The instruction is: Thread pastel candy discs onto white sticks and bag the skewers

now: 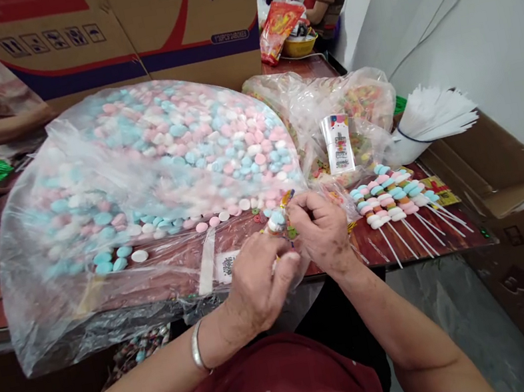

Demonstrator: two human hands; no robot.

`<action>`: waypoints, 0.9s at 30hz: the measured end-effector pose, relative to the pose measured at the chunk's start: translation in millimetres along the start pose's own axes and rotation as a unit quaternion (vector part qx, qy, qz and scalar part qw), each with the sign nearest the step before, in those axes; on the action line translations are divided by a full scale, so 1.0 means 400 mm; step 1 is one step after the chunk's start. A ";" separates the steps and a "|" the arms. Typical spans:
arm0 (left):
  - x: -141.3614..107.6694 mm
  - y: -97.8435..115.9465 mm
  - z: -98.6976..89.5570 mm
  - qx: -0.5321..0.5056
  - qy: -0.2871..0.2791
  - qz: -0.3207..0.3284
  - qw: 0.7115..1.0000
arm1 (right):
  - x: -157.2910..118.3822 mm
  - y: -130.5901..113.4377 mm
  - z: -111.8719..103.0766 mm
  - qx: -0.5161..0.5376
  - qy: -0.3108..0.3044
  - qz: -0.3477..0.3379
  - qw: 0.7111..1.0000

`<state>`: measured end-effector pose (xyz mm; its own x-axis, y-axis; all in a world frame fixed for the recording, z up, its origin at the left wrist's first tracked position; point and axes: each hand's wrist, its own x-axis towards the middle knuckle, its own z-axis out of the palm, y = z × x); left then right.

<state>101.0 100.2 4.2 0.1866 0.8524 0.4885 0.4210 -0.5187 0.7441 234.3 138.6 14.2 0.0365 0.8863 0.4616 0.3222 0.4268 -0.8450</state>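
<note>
My left hand (261, 277) is closed around a small bundle of marshmallow candy (276, 220), with white and pale blue pieces showing above the fingers. Beside it, my right hand (321, 229) pinches at the same candy, fingertips together; what lies between them is too small to make out. A shiny yellow and purple scrap (287, 198) sticks up at the top of the candy. Left of my hands, a big clear plastic bag (30, 264) spills pink, blue and white marshmallows (251, 137). To the right lie several marshmallow skewers (387, 197) in rows on white sticks.
Behind stand a large cardboard box (197, 59) and a bag of colourful gummy rings (360, 94) with a stack of printed labels (338, 145) on it. A cup of white sticks (412, 129) stands at right, near an open carton (493, 155). Two other people sit nearby.
</note>
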 end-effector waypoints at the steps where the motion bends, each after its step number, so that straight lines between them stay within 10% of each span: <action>1: 0.007 0.006 -0.013 -0.077 -0.008 -0.091 0.993 | -0.005 -0.017 0.009 0.020 -0.009 0.011 1.000; 5: 0.051 0.008 -0.093 -0.345 0.061 -0.258 0.900 | -0.033 -0.064 0.056 0.092 -0.080 0.036 0.992; 9: 0.054 -0.012 -0.182 -0.394 -0.033 -0.178 0.901 | -0.039 -0.067 0.089 0.079 -0.080 0.036 0.993; 13: 0.018 -0.037 -0.193 -0.349 -0.083 -0.281 0.890 | -0.055 -0.072 0.121 0.017 -0.066 -0.068 0.995; 21: -0.056 0.007 -0.161 -0.307 0.233 -0.257 0.886 | -0.163 -0.069 0.221 0.182 -0.273 0.117 0.937; 27: -0.176 -0.047 -0.317 -0.184 0.315 -0.257 0.895 | -0.117 0.031 0.130 -0.183 -0.287 -0.057 0.938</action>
<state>-32.7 41.3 13.6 -0.5337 0.8381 0.1131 -0.0346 -0.1553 0.9873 187.3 111.9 -31.9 -0.5000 0.8345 0.2317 0.6009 0.5269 -0.6010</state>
